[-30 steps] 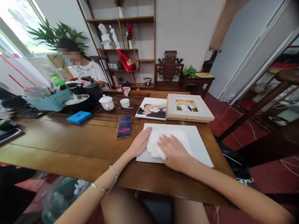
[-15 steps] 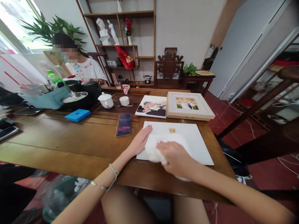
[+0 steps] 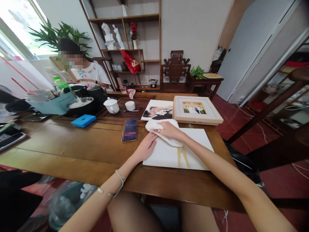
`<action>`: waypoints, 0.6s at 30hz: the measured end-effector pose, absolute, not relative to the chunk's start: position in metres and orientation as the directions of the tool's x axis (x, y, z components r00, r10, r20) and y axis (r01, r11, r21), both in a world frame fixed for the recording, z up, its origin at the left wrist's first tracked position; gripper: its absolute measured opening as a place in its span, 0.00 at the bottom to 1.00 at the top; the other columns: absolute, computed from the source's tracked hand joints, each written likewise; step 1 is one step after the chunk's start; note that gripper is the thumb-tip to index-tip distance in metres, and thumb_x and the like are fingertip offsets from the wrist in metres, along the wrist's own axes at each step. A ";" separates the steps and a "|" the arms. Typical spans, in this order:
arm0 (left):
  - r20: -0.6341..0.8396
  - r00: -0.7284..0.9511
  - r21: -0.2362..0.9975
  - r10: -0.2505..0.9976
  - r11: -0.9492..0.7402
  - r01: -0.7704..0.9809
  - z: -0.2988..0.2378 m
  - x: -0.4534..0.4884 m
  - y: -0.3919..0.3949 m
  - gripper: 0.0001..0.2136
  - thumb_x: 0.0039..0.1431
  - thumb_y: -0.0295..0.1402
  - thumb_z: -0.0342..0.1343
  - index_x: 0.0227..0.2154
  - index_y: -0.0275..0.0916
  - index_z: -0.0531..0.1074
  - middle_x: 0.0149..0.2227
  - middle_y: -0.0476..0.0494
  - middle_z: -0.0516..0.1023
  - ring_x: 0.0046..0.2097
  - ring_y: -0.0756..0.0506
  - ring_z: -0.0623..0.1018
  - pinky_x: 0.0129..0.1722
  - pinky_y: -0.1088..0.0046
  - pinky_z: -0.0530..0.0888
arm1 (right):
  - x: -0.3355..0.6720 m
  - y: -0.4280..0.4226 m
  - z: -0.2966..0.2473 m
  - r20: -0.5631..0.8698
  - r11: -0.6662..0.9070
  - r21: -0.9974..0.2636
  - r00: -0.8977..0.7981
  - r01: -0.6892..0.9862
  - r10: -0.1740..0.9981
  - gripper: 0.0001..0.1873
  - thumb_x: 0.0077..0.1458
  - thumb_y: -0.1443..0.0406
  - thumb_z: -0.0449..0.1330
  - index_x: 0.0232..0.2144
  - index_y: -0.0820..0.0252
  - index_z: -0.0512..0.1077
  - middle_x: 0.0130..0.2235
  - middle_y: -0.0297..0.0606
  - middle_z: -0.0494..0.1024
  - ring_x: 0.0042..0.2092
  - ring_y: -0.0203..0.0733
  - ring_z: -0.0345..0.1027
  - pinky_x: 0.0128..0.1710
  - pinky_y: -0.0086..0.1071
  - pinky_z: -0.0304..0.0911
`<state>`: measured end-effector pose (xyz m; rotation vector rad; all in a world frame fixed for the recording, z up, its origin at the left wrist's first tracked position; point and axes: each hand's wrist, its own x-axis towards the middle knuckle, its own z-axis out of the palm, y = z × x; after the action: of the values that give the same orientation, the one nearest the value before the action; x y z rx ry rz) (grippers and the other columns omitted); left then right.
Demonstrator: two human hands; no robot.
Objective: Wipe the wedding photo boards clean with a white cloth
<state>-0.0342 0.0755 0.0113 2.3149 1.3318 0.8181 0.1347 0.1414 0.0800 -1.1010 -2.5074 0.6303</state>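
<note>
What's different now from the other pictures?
The right hand moved the white cloth away from the person, to the far left of the white board, uncovering two tan strips. Nothing was let go. The left hand stayed at the board's left edge; the phone stayed put.

Cloth (image 3: 154, 124): fluffy textile, matt. Board (image 3: 159, 156): smooth, matt-looking face. Table (image 3: 72, 141): polished wood, glossy. Lidded cup (image 3: 111, 106): smooth glazed ceramic. Picture frame (image 3: 198, 121): pale wood, smooth.

Pale wall (image 3: 193, 29), wooden shelving (image 3: 151, 61), dark carved chair (image 3: 177, 69), red tiled floor (image 3: 231, 112), bright window (image 3: 16, 24)
</note>
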 end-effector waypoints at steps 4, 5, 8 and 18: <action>0.319 0.393 0.570 0.862 -0.506 0.648 0.009 -0.035 0.075 0.20 0.66 0.31 0.41 0.57 0.34 0.67 0.60 0.35 0.68 0.63 0.39 0.65 0.65 0.54 0.60 | 0.151 0.134 0.075 0.123 0.623 -0.464 -0.651 0.629 0.749 0.11 0.56 0.66 0.53 0.36 0.62 0.75 0.43 0.45 0.80 0.44 0.49 0.72 0.42 0.32 0.61; 0.316 0.386 0.576 0.867 -0.498 0.648 0.007 -0.035 0.076 0.20 0.66 0.32 0.42 0.57 0.35 0.67 0.61 0.36 0.67 0.64 0.39 0.65 0.65 0.54 0.60 | 0.160 0.131 0.074 0.123 0.621 -0.449 -0.644 0.642 0.755 0.11 0.54 0.68 0.53 0.37 0.62 0.75 0.44 0.46 0.80 0.44 0.50 0.72 0.42 0.33 0.60; 0.299 0.362 0.593 0.883 -0.469 0.654 -0.001 -0.037 0.078 0.21 0.66 0.33 0.42 0.59 0.36 0.65 0.64 0.37 0.64 0.66 0.40 0.62 0.66 0.53 0.56 | 0.192 0.123 0.073 0.119 0.598 -0.412 -0.610 0.687 0.783 0.14 0.51 0.72 0.53 0.39 0.62 0.75 0.46 0.46 0.80 0.46 0.51 0.71 0.45 0.34 0.61; 0.328 0.352 0.641 0.877 -0.480 0.598 -0.010 -0.042 0.082 0.20 0.67 0.33 0.39 0.58 0.38 0.66 0.64 0.38 0.64 0.66 0.42 0.62 0.67 0.54 0.56 | 0.187 0.065 0.051 0.128 0.623 -0.177 -0.610 0.762 0.782 0.32 0.44 0.74 0.56 0.54 0.77 0.67 0.59 0.61 0.66 0.64 0.64 0.51 0.64 0.53 0.43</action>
<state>-0.0419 0.0818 -0.0100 2.2081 1.2893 0.9159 0.1865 0.0652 0.0511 -1.2769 -2.6527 0.1553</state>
